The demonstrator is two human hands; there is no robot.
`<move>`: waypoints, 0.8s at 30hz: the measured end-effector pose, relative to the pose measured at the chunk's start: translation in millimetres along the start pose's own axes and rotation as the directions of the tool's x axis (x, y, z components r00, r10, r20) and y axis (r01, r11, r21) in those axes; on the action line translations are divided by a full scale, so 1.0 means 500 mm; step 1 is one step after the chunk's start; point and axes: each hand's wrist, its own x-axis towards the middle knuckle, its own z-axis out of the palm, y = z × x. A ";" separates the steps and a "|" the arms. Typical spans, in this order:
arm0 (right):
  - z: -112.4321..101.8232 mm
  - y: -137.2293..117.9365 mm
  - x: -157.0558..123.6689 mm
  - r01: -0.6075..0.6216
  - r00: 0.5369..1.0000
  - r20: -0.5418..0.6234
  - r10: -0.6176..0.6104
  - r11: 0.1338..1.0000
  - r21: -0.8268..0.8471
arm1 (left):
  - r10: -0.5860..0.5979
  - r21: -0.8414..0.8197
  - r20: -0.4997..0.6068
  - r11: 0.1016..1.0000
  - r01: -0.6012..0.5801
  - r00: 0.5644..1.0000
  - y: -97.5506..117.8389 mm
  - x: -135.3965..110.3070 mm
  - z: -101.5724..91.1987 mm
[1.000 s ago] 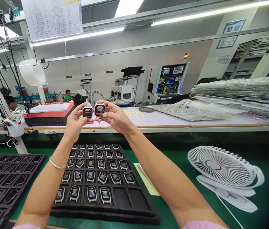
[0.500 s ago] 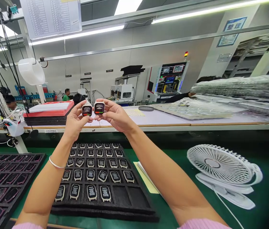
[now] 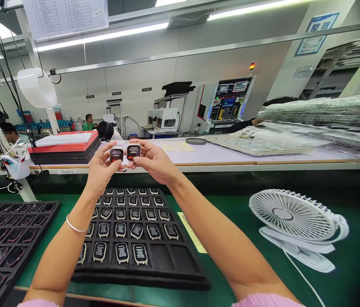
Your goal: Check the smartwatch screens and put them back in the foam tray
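Observation:
My left hand (image 3: pixel 102 168) grips a smartwatch case (image 3: pixel 116 154) with a lit screen, thumb at its lower edge. Beside it, a second smartwatch case (image 3: pixel 133 152) is held by my right hand (image 3: pixel 154 160), its screen lit as well with text and a red strip. Both are raised side by side, screens toward me. Below them lies a black foam tray (image 3: pixel 141 279) with rows of similar watch cases, most showing text. Two slots at its front right hold nothing. My left forearm covers part of the tray's left side.
A second black tray (image 3: pixel 39 232) with dark, purple-edged pieces lies at left. To the right stands a white fan (image 3: pixel 283 213) with its cord. A shelf edge (image 3: pixel 231 166) runs behind, bearing red and black foam (image 3: pixel 64 147) and stacked plastic sheets (image 3: pixel 323 111). Other people sit farther back.
The view has shifted slightly, so the tray and fan appear a little higher. Both hands still hold the two watch cases, which sit a little lower in view. The green strip on the right screen no longer shows.

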 end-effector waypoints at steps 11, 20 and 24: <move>0.059 0.155 -0.237 -0.254 0.935 -0.206 0.288 0.951 0.174 | -0.453 -0.055 -0.084 0.892 0.449 0.888 -0.090 -0.246 -0.016; 0.079 0.192 -0.279 -0.338 0.849 -0.341 0.403 0.911 0.237 | -0.554 -0.081 -0.150 0.832 0.548 0.819 -0.109 -0.293 -0.010; 0.076 0.191 -0.274 -0.340 0.842 -0.356 0.405 0.911 0.233 | -0.554 -0.076 -0.157 0.832 0.549 0.818 -0.110 -0.288 -0.008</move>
